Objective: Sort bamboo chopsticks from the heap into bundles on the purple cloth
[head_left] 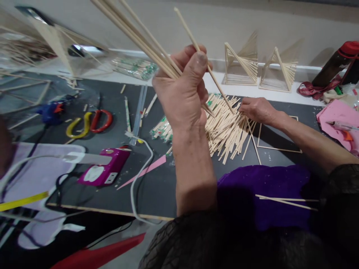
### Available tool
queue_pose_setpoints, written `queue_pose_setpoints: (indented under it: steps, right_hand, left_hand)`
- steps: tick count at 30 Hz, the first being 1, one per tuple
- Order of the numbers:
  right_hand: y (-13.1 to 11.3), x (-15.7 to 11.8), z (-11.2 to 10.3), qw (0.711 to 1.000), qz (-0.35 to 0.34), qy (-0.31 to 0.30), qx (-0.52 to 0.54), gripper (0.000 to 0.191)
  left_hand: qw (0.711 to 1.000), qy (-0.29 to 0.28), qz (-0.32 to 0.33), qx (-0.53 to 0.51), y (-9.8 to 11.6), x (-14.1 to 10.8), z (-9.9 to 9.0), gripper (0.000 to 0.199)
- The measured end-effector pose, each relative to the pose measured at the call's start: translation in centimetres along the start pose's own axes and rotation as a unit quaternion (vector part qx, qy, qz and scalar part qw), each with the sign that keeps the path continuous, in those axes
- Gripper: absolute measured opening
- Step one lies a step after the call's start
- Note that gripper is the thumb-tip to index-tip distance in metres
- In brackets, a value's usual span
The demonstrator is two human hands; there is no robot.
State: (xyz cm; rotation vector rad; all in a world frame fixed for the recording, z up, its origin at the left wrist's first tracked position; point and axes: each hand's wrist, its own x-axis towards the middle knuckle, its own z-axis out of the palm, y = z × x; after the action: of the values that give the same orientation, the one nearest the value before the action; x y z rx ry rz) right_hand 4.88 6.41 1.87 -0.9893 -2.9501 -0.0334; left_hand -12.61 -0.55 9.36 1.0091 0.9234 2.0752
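This looks like picking out sticks, probably done best by lifting them singly from the loose pile (224, 136) on the bench (165, 198) without squeezing the bundle (148, 48) askew. The fingers of the left hand (187, 82) are closed round that bundle, one separate stick (186, 26) pinched at the thumb; the right hand's (259, 110) curled fingers meet the pile's right edge, their grip unclear.
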Motion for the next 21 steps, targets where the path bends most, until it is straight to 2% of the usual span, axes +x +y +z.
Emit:
queue_pose_setpoints:
  steps: [3,6,9,12,15,18,21]
  right_hand:
    - [0.4,0.6,0.0,0.998,0.026,0.031,0.046,0.029]
    - [0.8,1.3,0.1,0.995,0.053,0.038,0.073,0.028]
    - [1.4,1.8,0.0,0.991,0.083,0.030,0.098,0.028]
    - [2.0,1.8,-0.2,0.979,0.106,0.029,0.174,0.031]
    - [2.7,1.4,-0.1,0.941,0.129,0.019,0.311,0.029]
    - [3.3,1.1,0.1,0.909,0.149,0.004,0.388,0.030]
    - [3.5,0.9,0.1,0.934,0.138,0.001,0.331,0.034]
  left_hand:
    - [1.000,-0.008,0.020,-0.005,-0.5,0.4,-0.6,0.048]
    - [1.000,-0.010,0.014,-0.005,-0.6,0.6,-0.8,0.057]
    - [1.000,-0.005,0.012,-0.009,-0.4,0.4,-0.5,0.051]
    - [1.000,-0.005,0.019,-0.014,-0.1,0.0,-0.2,0.039]
    - [1.000,0.007,0.012,-0.024,0.1,-0.2,0.0,0.035]
    - [1.000,0.006,0.016,-0.023,-0.2,0.0,-0.2,0.045]
    - [1.000,-0.006,0.024,-0.003,-0.6,0.5,-0.5,0.051]
